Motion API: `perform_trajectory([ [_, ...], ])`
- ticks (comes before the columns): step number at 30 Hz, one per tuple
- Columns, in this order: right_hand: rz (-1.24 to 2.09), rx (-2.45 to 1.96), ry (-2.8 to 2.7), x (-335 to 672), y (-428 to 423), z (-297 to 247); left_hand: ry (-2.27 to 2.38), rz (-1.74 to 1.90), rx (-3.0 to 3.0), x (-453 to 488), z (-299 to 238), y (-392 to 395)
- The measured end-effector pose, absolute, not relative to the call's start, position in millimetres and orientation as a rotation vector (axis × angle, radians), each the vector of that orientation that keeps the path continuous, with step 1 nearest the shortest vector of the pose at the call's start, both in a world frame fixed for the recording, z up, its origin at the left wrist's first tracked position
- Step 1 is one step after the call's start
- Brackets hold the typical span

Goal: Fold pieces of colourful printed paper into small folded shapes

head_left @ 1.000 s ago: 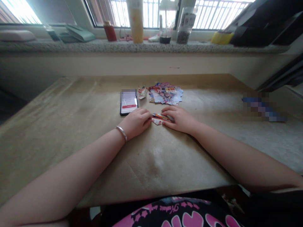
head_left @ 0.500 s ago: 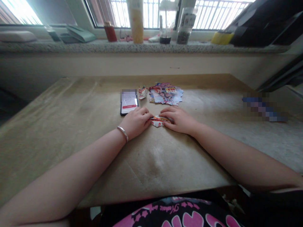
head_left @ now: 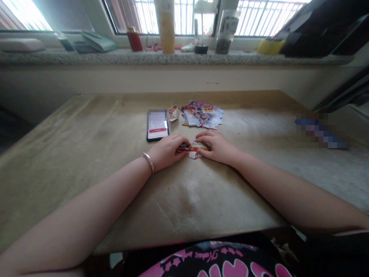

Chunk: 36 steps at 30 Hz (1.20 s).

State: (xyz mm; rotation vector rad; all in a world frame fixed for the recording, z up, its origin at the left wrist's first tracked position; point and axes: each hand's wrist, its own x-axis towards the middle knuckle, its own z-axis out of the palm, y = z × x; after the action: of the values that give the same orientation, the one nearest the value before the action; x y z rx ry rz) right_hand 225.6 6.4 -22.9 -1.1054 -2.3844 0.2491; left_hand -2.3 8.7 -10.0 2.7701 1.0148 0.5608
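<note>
A small piece of folded printed paper (head_left: pixel 193 150), white, red and orange, lies on the table between my hands. My left hand (head_left: pixel 170 149), with a silver bangle at its wrist, pinches the paper's left end between thumb and fingers. On the right end, my right hand (head_left: pixel 215 145) grips it the same way, fingers curled over the far edge and thumb at the near one. Part of the paper is hidden under the fingers. Beyond the hands are a stack of colourful printed sheets (head_left: pixel 203 115) and a small folded paper piece (head_left: pixel 174 113).
A phone (head_left: pixel 157 126) with a lit screen lies just beyond my left hand on the tan table (head_left: pixel 184 200). A partly blurred blue item (head_left: pixel 323 133) rests at the far right. Bottles and jars line the stone windowsill (head_left: pixel 100 57) at the back.
My left hand has shifted slightly down and its grip on the paper's left end has changed. More of the paper's middle shows. My right hand has barely moved.
</note>
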Motion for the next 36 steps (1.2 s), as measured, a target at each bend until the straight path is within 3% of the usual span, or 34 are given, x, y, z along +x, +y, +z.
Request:
perform_trajectory([
  [20, 0.593, -1.103, -2.19, 221.2, 7.0, -22.2, 0.984, 0.729, 2.418, -0.7, -9.5, 1.5],
  [30, 0.15, -1.013, -2.203, 223.2, 2.4, -14.1, 0.852, 0.973, 2.73, -3.9, -7.4, 9.3],
  [36, 0.102, -0.983, -2.384, 225.5, 2.0, -13.2, 0.803, 0.716, 2.886, -5.0, -6.2, 11.0],
])
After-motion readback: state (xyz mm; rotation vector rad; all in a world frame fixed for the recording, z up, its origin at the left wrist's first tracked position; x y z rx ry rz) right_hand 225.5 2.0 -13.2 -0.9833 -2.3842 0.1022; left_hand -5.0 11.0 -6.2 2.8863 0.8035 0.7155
